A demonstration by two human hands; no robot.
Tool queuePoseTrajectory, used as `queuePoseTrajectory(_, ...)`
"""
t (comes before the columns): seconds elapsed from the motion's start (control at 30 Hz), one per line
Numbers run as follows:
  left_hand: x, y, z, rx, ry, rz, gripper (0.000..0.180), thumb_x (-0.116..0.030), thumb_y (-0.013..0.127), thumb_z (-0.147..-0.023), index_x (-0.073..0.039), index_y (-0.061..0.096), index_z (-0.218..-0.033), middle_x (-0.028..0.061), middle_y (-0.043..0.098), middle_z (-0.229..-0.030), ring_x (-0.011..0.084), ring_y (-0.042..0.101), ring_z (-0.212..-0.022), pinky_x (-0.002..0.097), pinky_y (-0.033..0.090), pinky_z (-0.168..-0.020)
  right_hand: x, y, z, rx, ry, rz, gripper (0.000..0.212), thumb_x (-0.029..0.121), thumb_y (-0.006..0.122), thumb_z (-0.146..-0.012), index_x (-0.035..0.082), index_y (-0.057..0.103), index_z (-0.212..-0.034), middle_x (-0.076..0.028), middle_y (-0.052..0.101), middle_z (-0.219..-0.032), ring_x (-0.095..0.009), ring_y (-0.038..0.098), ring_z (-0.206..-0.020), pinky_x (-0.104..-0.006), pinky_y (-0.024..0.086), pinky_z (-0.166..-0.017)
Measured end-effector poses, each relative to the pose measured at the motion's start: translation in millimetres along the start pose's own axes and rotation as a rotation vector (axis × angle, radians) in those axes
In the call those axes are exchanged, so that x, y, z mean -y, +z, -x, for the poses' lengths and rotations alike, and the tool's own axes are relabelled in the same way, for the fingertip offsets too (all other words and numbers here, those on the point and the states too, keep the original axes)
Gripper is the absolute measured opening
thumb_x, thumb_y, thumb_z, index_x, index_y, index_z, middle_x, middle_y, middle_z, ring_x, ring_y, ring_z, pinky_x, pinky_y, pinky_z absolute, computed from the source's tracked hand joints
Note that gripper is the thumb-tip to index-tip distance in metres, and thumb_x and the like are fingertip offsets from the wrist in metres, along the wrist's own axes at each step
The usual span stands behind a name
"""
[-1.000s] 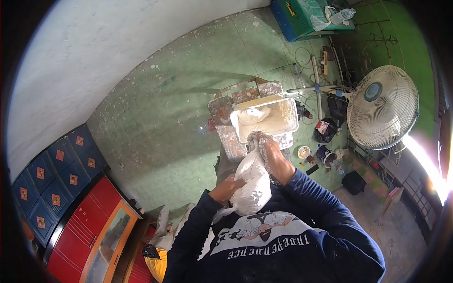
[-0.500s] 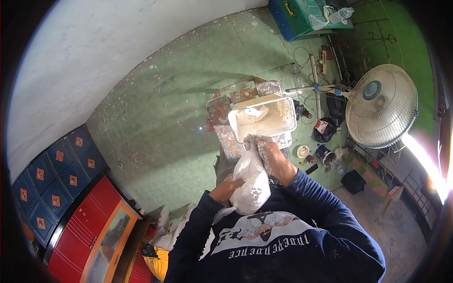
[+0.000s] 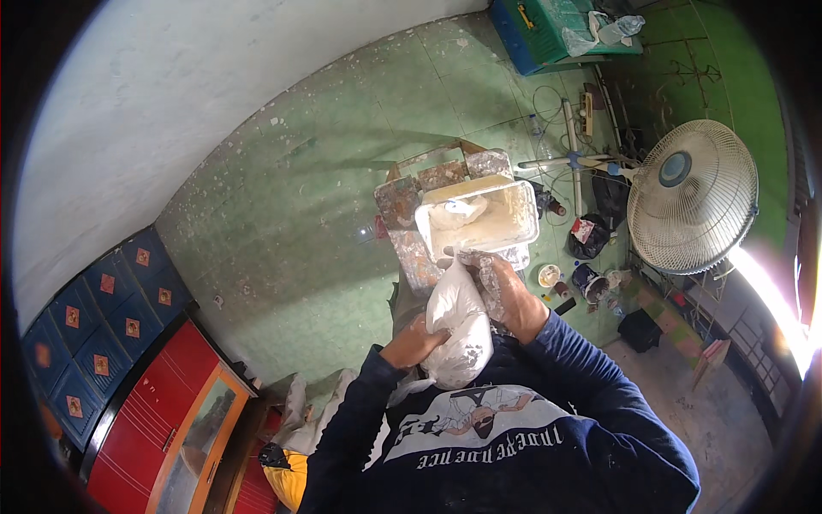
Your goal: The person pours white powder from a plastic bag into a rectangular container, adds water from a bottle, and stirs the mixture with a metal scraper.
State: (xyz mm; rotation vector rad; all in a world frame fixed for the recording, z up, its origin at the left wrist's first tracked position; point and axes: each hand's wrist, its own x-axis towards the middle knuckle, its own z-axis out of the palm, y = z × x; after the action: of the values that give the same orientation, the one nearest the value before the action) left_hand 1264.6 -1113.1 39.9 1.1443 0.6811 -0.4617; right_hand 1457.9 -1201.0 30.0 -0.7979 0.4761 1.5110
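I hold a bulging white plastic bag of white powder or paste in front of my chest. My left hand grips its lower left side. My right hand, smeared with white, clasps the bag's upper end near its mouth, just at the rim of a white rectangular tub. The tub holds a lump of white paste and sits on a paint-crusted stool.
A standing fan is at the right, with cables, small pots and dark bags on the green tiled floor beside it. A blue and green crate lies at the top. Red and blue cabinets stand at the lower left.
My right hand has slid a little lower and to the right along the bag's top; the bag's neck has straightened toward the tub. My left hand stays put.
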Motion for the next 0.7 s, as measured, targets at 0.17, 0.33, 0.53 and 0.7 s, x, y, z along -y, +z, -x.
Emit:
queuePoseTrajectory(0.17, -11, -1, -1, -0.069, 0.142, -0.217, 0.039, -0.015, 0.057, -0.085, 0.003, 0.051, -0.120, 0.0188, 0.061, -0.110, 0.0287, 0.058, -0.102, 0.0375, 0.043, -0.091, 2, 4, -7, 0.034, 0.033, -0.140, 0.034, 0.018, 0.047, -0.095, -0.005, 0.049, -0.119, -0.018, 0.058, -0.112, -0.024, 0.060, -0.094, -0.0388, 0.052, -0.084)
queuePoseTrajectory(0.33, -4, -2, -9, -0.009, 0.156, -0.210, 0.038, -0.015, 0.057, -0.085, 0.001, 0.051, -0.119, 0.0167, 0.061, -0.110, 0.0290, 0.057, -0.103, 0.0377, 0.042, -0.091, 4, 10, -7, -0.088, 0.033, -0.061, 0.032, 0.022, 0.048, -0.094, -0.004, 0.053, -0.112, -0.015, 0.059, -0.103, -0.022, 0.060, -0.089, -0.0369, 0.053, -0.080)
queuePoseTrajectory(0.53, 4, -5, -23, -0.077, 0.114, -0.136, 0.040, -0.014, 0.059, -0.081, 0.001, 0.052, -0.117, 0.0181, 0.064, -0.103, 0.0323, 0.061, -0.096, 0.0378, 0.045, -0.085, 6, 15, -3, -0.173, -0.074, 0.340, 0.031, 0.027, 0.046, -0.093, 0.001, 0.059, -0.101, -0.007, 0.059, -0.091, -0.016, 0.058, -0.083, -0.0278, 0.049, -0.074)
queuePoseTrajectory(0.7, 31, -3, -44, -0.263, 0.295, -0.232, 0.046, -0.015, 0.060, -0.077, 0.002, 0.052, -0.119, 0.0221, 0.063, -0.104, 0.0347, 0.061, -0.099, 0.0381, 0.046, -0.086, -10, 4, -7, -0.208, -0.295, 0.472, 0.028, 0.029, 0.051, -0.093, 0.003, 0.061, -0.094, -0.005, 0.059, -0.089, -0.013, 0.055, -0.077, -0.0265, 0.046, -0.069)
